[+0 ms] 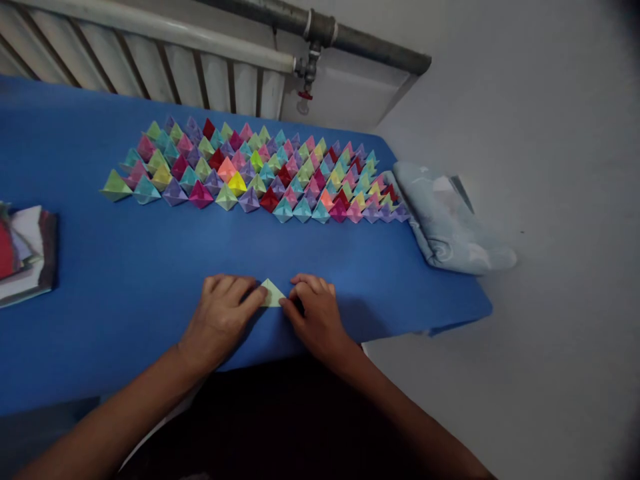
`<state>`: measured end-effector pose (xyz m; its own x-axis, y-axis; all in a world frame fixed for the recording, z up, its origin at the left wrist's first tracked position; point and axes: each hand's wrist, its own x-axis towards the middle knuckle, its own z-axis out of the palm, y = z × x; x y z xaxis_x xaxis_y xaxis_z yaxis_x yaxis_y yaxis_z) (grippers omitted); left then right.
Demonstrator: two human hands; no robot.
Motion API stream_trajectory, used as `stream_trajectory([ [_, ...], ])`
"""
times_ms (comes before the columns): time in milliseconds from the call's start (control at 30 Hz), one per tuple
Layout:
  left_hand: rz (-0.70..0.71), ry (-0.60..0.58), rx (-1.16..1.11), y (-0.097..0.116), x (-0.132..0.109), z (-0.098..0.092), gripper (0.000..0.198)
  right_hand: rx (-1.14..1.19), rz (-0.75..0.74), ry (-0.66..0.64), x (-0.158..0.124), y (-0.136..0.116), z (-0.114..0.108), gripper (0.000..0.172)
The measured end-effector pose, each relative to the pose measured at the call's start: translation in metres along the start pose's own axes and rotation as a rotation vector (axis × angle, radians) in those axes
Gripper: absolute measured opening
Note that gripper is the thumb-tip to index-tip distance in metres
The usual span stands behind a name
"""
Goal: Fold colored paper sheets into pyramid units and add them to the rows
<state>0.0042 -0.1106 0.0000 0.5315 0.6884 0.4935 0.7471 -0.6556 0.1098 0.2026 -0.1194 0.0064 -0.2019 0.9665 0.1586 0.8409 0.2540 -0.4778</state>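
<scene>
Origami boats (267,175), multicoloured: folded, standing in rows on blue table (215,247). Pale green paper triangle (272,294), between boats and near edge: apparently part-folded, left hand (220,313) and right hand (317,317) pinching opposite corners.

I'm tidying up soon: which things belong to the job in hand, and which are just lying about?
Part of the job, it seems:
green paper, touched by left hand and right hand
folded pieces
paper stack, probably

Apparently just lying about:
cloth
pale item with it, unidentifiable
</scene>
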Motion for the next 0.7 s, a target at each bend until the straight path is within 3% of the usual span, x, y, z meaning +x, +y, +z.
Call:
stream_trajectory([
  [67,0.102,-0.003,-0.045,0.0,0.001,-0.001,0.026,-0.008,-0.011,0.002,-0.001,0.001,0.0,0.011],
  [167,0.132,0.004,-0.062,0.001,0.0,-0.003,0.03,0.0,-0.056,0.005,-0.003,0.001,-0.002,0.007],
  [333,0.147,0.019,-0.016,0.003,-0.003,-0.003,0.029,-0.008,-0.305,-0.093,0.001,-0.004,-0.008,0.036],
  [433,0.13,0.017,-0.054,0.0,-0.005,-0.001,0.031,-0.051,-0.336,-0.191,0.006,-0.005,-0.004,0.043],
  [700,0.158,0.021,-0.165,-0.015,-0.013,-0.003,0.03,-0.12,-0.338,-0.226,0.007,-0.003,-0.002,0.032],
])
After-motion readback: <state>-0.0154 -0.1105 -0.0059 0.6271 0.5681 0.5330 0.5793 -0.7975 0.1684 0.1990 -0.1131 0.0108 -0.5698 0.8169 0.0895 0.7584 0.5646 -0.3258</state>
